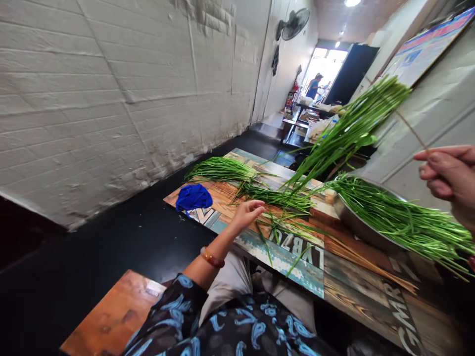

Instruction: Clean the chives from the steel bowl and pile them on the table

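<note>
My right hand [447,173], at the right edge, pinches a thin brown tie strip [411,129] between thumb and forefinger. The strip runs up to a long bundle of garlic chives [349,126], which slants in the air above the table, its leaf tips trailing down toward the tabletop. My left hand [249,213] is over the table's near side, fingers loosely bent, with a small gap to the thumb and nothing visible in it. Just beyond it, loose chives [278,197] lie on the wooden table [345,269].
Another chive bunch [224,169] and a blue cloth [193,198] lie at the table's left end. A metal basin [358,225] heaped with chives [401,212] stands right. Several brown strips [371,259] lie before it. A wooden stool [115,311] is lower left; a person [314,86] is far back.
</note>
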Demonstrator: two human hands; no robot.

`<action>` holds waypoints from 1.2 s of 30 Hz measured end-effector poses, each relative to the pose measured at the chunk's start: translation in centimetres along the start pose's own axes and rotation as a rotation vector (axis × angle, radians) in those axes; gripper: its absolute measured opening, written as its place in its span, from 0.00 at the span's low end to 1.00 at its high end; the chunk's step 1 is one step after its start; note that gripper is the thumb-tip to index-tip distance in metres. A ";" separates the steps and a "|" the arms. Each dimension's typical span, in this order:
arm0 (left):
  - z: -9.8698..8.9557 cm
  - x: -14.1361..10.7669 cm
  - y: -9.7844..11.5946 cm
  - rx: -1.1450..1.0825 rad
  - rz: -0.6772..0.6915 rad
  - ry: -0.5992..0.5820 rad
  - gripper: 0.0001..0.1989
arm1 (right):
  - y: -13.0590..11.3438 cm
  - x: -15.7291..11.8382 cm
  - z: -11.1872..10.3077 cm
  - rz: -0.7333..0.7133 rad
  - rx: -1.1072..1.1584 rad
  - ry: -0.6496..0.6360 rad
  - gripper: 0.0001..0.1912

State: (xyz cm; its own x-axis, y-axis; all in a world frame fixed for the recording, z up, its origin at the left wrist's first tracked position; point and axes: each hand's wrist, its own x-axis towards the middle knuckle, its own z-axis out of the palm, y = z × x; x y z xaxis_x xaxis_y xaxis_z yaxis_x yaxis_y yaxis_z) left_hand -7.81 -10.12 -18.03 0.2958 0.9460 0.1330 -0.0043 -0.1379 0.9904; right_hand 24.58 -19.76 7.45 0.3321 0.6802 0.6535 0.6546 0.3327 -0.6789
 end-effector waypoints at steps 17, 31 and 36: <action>-0.9 -3.9 -4.2 0.319 0.018 -0.036 0.13 | -10.6 -1.3 29.8 0.343 0.850 -0.499 0.04; -0.8 -4.2 -4.3 0.455 0.073 -0.187 0.10 | 3.2 -13.3 39.2 1.065 0.845 -0.291 0.12; -0.7 -4.4 -3.6 0.469 0.122 -0.204 0.07 | 5.1 -13.2 38.6 1.072 0.778 -0.418 0.07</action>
State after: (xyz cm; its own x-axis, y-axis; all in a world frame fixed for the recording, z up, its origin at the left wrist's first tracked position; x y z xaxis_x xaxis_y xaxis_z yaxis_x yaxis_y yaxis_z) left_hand -9.76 -13.59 -22.12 0.4999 0.8450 0.1900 0.3640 -0.4040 0.8392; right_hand -2.70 -1.84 -17.58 0.1105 0.9290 -0.3531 -0.3759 -0.2899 -0.8802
